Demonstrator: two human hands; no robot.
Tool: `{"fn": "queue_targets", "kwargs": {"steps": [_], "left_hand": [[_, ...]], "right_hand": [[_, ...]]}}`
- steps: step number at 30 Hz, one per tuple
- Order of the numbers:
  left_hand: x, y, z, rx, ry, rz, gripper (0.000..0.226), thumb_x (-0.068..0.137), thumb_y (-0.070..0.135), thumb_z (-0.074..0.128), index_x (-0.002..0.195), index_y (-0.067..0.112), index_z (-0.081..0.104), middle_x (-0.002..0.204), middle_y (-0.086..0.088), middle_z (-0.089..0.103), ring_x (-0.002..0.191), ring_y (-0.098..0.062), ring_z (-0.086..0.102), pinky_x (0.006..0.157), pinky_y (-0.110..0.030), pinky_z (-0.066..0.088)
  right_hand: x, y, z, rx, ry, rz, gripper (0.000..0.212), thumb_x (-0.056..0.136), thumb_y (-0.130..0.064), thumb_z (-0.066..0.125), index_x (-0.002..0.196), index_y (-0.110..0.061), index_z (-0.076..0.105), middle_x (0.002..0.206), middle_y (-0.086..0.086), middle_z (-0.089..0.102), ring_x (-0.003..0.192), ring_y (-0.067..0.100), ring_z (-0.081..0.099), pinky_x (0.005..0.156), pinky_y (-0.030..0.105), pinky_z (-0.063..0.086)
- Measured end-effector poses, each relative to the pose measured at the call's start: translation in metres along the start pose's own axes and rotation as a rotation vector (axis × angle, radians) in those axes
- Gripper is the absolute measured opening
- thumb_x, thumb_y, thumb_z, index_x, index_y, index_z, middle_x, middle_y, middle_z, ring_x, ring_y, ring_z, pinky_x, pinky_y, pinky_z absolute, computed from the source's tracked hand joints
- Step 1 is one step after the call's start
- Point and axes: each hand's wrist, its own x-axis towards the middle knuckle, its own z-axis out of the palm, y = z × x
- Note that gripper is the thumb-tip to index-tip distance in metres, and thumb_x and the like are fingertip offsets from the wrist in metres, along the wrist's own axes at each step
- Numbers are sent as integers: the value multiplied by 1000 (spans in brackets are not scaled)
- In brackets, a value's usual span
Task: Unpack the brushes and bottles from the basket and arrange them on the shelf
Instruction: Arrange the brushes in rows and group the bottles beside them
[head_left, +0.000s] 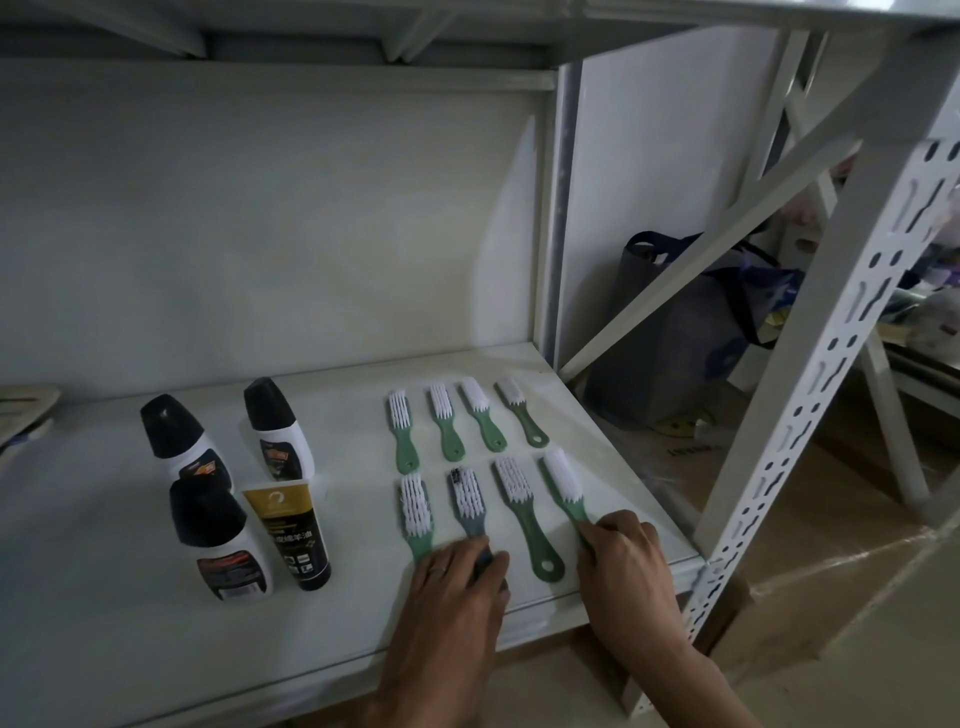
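Several green brushes with white bristles lie in two rows on the white shelf (130, 649). The back row (447, 421) lies untouched. In the front row, my left hand (457, 587) rests on the handles of the light green brush (415, 512) and the grey brush (467, 501). My right hand (618, 566) grips the handle of the rightmost green brush (563, 480). A dark green brush (524, 512) lies free between my hands. To the left stand three white bottles with black caps (179, 441) (275, 431) (215, 540) and a black and gold tube (293, 535). No basket is in view.
The shelf's perforated white post (810, 415) and diagonal braces stand at the right. Behind them a dark bag (675, 332) sits on the floor. Another shelf board runs overhead. A flat beige object (26, 410) lies at the far left of the shelf.
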Motion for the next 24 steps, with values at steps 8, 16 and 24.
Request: {"fn": "queue_targets", "kwargs": {"steps": [8,16,24], "left_hand": [[1,0,0,4,-4,-13,36,87,33,47,113,25,70,118,4,64,106,-18,62,87,-35,56],[0,1,-2,-2,7,0,37,87,34,46,113,25,70,118,5,65,107,-17,62,88,-35,56],[-1,-3,1,-15,26,22,40,85,37,45,114,25,71,115,4,66,104,-16,62,89,-33,54]], "right_hand": [[3,2,4,-21,27,-3,27,92,-11,51,108,-17,72,108,6,60,96,25,53,86,35,51],[3,2,7,-37,30,-1,29,93,-11,51,114,-16,71,113,7,61,100,26,53,88,37,52],[2,-4,-14,85,63,28,28,95,-15,57,119,-17,69,119,6,63,108,26,55,94,37,48]]}}
